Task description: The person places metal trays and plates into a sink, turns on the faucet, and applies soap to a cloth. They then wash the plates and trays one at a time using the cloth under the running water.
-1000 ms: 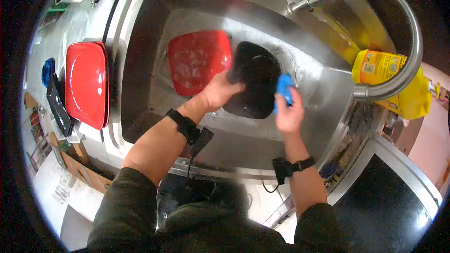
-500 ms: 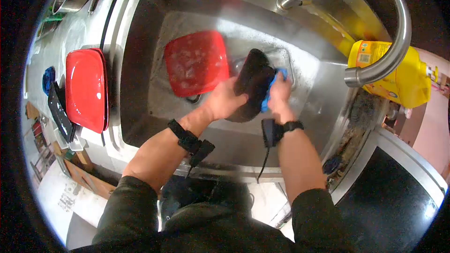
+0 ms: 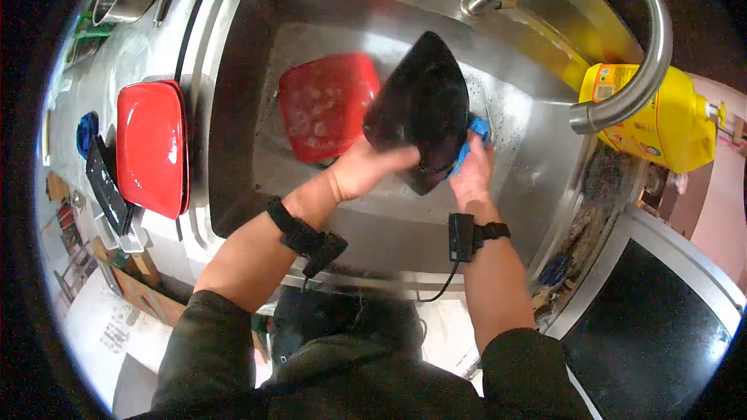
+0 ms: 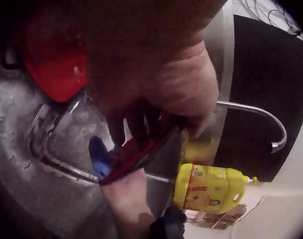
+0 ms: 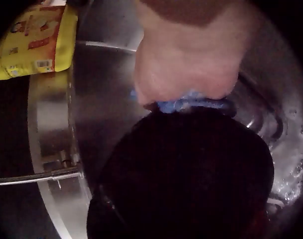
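Observation:
Over the sink, my left hand (image 3: 366, 169) grips the near left part of a square plate (image 3: 428, 101), thumb across its face. The plate is tilted steeply; it looks black in the head view, while dark red shows on it in the left wrist view. My right hand (image 3: 473, 171) holds a crumpled blue cloth (image 3: 476, 134) against the plate's right edge. In the right wrist view the blue cloth (image 5: 186, 103) is squeezed between that hand and the dark plate (image 5: 191, 169); the fingertips are hidden. A wet red plate (image 3: 323, 105) lies on the sink floor to the left.
The steel sink (image 3: 241, 93) has a wet, soapy floor. A curved faucet (image 3: 661, 31) arches over its right side, near a yellow jug (image 3: 661, 128). On the left counter stand stacked red plates (image 3: 152, 148), a black tray-like item (image 3: 109, 187) and a blue bundle (image 3: 87, 134).
The held plate has been lifted off the sink floor and tilted, its angle shifting again. My right hand with the blue cloth has moved in from beside the plate to its right edge.

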`<move>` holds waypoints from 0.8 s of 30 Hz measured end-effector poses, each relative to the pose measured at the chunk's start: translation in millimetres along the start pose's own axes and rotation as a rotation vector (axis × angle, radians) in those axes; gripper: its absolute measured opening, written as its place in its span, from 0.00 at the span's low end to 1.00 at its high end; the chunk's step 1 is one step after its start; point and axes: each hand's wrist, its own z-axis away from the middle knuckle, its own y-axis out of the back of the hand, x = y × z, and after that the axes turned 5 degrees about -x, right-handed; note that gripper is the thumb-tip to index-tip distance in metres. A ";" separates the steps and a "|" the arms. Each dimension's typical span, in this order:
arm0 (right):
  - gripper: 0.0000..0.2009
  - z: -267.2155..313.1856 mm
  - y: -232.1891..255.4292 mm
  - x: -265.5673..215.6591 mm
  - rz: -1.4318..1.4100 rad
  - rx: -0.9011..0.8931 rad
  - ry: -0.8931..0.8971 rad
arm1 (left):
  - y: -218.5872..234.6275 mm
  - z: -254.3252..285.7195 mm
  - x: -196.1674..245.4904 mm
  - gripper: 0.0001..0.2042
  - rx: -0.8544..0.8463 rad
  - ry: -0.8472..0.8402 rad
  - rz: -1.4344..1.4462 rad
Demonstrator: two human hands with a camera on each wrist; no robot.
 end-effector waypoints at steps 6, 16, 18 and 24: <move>0.13 -13.3 13.0 0.9 0.107 -0.019 0.069 | 54.2 1.9 12.0 0.29 -0.132 0.413 1.004; 0.12 48.2 -49.2 5.0 0.992 -0.022 0.261 | 30.4 7.0 6.8 0.16 0.263 0.219 0.669; 0.13 55.3 -48.0 32.8 0.969 -0.086 0.244 | 21.0 6.4 2.8 0.16 0.356 0.281 0.544; 0.18 47.8 -124.1 16.3 0.918 -0.130 0.157 | 36.1 38.8 -17.9 0.17 0.184 0.260 -0.116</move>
